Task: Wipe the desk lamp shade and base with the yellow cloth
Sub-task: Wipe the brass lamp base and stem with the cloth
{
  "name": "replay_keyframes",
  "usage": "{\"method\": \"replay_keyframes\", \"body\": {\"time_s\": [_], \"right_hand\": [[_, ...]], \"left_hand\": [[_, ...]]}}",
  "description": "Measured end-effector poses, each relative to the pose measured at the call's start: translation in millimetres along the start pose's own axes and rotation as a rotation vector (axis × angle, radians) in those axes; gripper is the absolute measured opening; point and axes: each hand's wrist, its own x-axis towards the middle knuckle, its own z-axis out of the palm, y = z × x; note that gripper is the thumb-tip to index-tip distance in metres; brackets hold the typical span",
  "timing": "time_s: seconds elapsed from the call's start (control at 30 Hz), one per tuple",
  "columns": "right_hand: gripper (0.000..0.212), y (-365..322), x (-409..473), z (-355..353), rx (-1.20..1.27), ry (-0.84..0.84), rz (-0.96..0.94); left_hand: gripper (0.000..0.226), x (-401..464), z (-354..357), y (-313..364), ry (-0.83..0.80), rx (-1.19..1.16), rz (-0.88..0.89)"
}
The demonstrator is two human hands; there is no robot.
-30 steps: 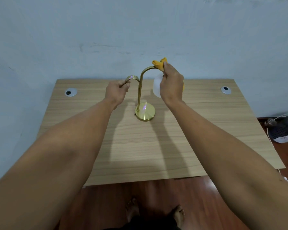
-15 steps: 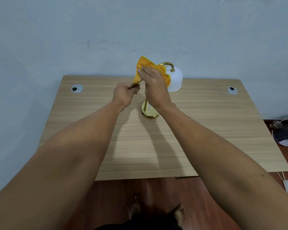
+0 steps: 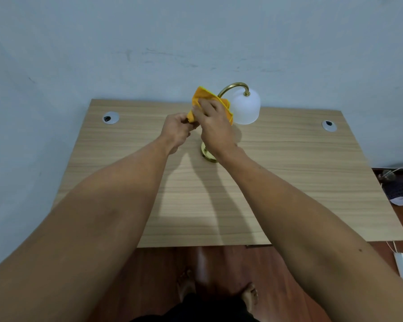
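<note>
**Q:** What do we see the fingers doing?
**A:** The left hand (image 3: pixel 176 132) is tightly curled and pinches the lower corner of the yellow cloth (image 3: pixel 204 96). The right hand (image 3: pixel 215 127) holds the cloth under bent fingers.

**Q:** What do we count?
**A:** One cloth, one desk lamp (image 3: pixel 242 99), two grommets (image 3: pixel 111 117) (image 3: pixel 329 125).

**Q:** How does the lamp lie?
**A:** It stands upright on the desk (image 3: pixel 300 182) near the wall. Its neck (image 3: pixel 234 84) arches rightward, the shade (image 3: pixel 246 113) faces mouth down, and the base (image 3: pixel 207 156) sits beneath our right wrist.

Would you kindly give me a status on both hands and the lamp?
Right hand grips yellow cloth; left hand pinches its lower corner. White shade beside cloth. Nothing in the way.
</note>
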Motion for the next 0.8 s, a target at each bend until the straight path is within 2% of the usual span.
{"method": "replay_keyframes", "body": {"time_s": [0.07, 0.13, 0.23, 0.3, 0.37, 0.43, 0.6, 0.67, 0.73, 0.8], "right_hand": [[0.050, 6, 1, -3, -0.022, 0.024, -0.091], [0.050, 6, 2, -7, -0.011, 0.031, -0.012], [0.033, -6, 4, -4, 0.013, 0.020, 0.084], [0.031, -3, 4, -3, 0.011, 0.007, -0.039], [0.041, 9, 2, -6, -0.006, -0.016, -0.180], [0.045, 17, 0, -9, -0.012, -0.033, -0.212], [0.057, 11, 1, -15, -0.040, -0.068, 0.014], [0.053, 7, 4, -18, -0.063, -0.109, 0.036], [0.044, 11, 8, -20, -0.064, -0.120, -0.033], [0.044, 21, 8, -21, -0.049, -0.129, -0.142]], "left_hand": [[0.018, 0, -1, -1, -0.012, 0.001, 0.004], [0.015, -1, 0, -1, -0.020, -0.007, 0.006], [0.015, -3, 2, -2, 0.000, -0.023, 0.005], [0.018, -3, 0, -2, 0.006, -0.007, 0.020], [0.017, -3, -1, -3, -0.001, 0.023, 0.040], [0.022, -3, 0, -3, -0.001, 0.040, 0.059], [0.023, -1, 2, 0, -0.015, 0.043, 0.048], [0.025, 1, -1, 0, -0.029, 0.057, 0.042], [0.023, 1, -2, 0, -0.031, 0.078, 0.044], [0.020, 0, -2, 1, -0.040, 0.096, 0.069]]}}
